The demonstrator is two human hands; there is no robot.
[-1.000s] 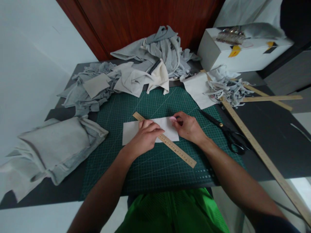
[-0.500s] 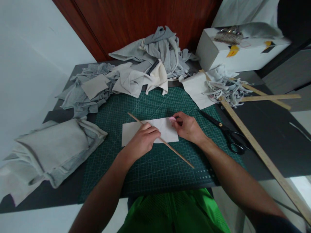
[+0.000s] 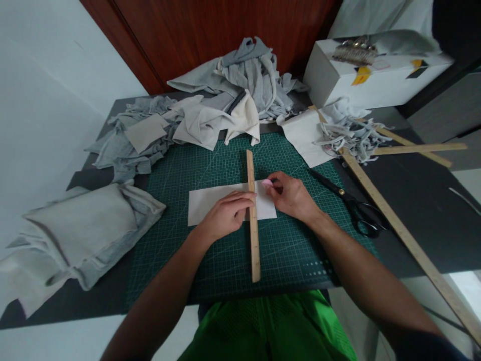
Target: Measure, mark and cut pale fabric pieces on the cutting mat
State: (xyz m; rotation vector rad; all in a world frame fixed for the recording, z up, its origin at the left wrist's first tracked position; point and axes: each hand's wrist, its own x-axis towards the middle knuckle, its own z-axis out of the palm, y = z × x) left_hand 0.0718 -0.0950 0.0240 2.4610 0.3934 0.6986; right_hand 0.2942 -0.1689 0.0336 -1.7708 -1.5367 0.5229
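My left hand [image 3: 229,214] is closed on a short wooden ruler [image 3: 254,240], its fingertips at the ruler's left edge and top. The ruler lies almost upright in view, crossing a white fabric rectangle [image 3: 206,203] and reaching past it at both ends. In my right hand [image 3: 291,195] a small pink piece of tailor's chalk [image 3: 267,183] is pinched between thumb and fingers, over the fabric's upper right corner. Beneath everything is a green cutting mat [image 3: 221,265] with grid lines. Part of the fabric is hidden under my left hand and the ruler.
Black scissors [image 3: 347,200] lie right of my right hand, beside a long wooden ruler [image 3: 398,228] overhanging the front edge. Grey fabric scraps [image 3: 259,75] are heaped at the back, folded fabric [image 3: 82,225] at left. A white box [image 3: 338,75] stands at the back right.
My left hand has turned the short ruler from a diagonal tilt on its edge to nearly upright in view, flat across the fabric. My right hand stays almost still with the chalk.
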